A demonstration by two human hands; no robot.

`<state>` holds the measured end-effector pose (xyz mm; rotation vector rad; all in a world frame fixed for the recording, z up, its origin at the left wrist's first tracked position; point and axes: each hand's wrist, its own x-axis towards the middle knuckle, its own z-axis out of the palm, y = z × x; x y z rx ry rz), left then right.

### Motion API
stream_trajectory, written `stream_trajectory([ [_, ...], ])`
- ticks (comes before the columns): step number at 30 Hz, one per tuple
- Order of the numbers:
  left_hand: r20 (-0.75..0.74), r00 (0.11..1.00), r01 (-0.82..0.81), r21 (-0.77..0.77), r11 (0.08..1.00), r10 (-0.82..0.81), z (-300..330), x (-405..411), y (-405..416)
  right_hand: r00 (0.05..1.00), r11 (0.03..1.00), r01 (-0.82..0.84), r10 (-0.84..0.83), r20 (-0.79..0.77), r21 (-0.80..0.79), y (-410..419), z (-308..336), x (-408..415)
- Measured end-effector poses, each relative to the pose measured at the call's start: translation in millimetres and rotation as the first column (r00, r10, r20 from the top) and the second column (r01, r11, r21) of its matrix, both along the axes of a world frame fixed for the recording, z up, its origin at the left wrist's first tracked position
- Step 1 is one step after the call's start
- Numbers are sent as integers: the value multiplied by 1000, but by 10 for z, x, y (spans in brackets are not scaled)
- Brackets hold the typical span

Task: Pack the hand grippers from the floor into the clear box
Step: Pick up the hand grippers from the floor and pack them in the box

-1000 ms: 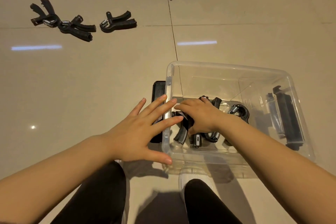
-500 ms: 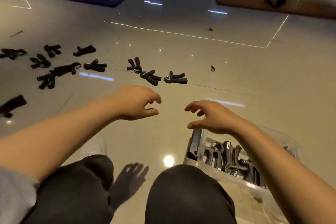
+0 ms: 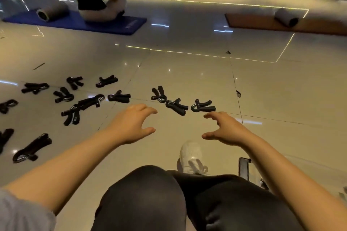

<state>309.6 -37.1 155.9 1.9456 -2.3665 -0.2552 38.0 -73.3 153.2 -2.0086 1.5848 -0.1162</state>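
left hand [image 3: 131,125] and right hand [image 3: 228,130] reaching, fingers spread, holding nothing | nearest hand gripper [image 3: 203,106] lying on floor [image 3: 281,90] just ahead | advising: pinching both handles together, lifting cleanly

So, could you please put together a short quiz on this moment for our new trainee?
1. True or false: the left hand is already closed around a hand gripper.
2. Which hand is closest to the rightmost hand gripper in the row of three? A) left B) right C) neither, both are far from it
3. Fill in: the seated person in the background sits on a ____ mat.

Key
1. False. Both hands are open and empty, fingers curled, above the floor.
2. B. The right hand has its fingertips just short of it.
3. Blue.
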Motion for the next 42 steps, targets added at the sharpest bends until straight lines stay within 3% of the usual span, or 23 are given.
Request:
stream_trajectory([
  [4, 49, 993, 111, -37, 993, -109, 17, -188, -688, 994, 994, 110, -109, 17, -26, -408, -106, -142],
  [8, 53, 983, 174, 25, 985, -175, -236, -425, -1376, 985, 985, 174, -174, 9, -14, -882, -319, -250],
  [13, -39, 975, 219, 78, 973, -217, -823, -551, -2102, 971, 970, 238, -236, -27, 56, -1463, -837, -208],
  [25, -4, 939, 330, 305, 893, -345, -2224, -362, -3572, 939, 945, 246, -178, -293, 213, -2868, -2092, -269],
  [33, 75, 891, 365, 468, 805, -447, -3066, -387, -3878, 905, 955, 230, -139, -401, 187, -3453, -2875, -355],
  [37, 115, 881, 368, 445, 817, -459, -3233, -328, -3796, 871, 969, 155, -42, -490, 193, -3557, -3070, -417],
  [40, 126, 869, 411, 354, 840, -478, -3281, -302, -3770, 862, 989, 119, -61, -503, 84, -3551, -3102, -389],
  [42, 162, 850, 416, 378, 827, -502, -3249, -293, -3771, 871, 989, 137, -98, -481, 46, -3432, -3124, -342],
])
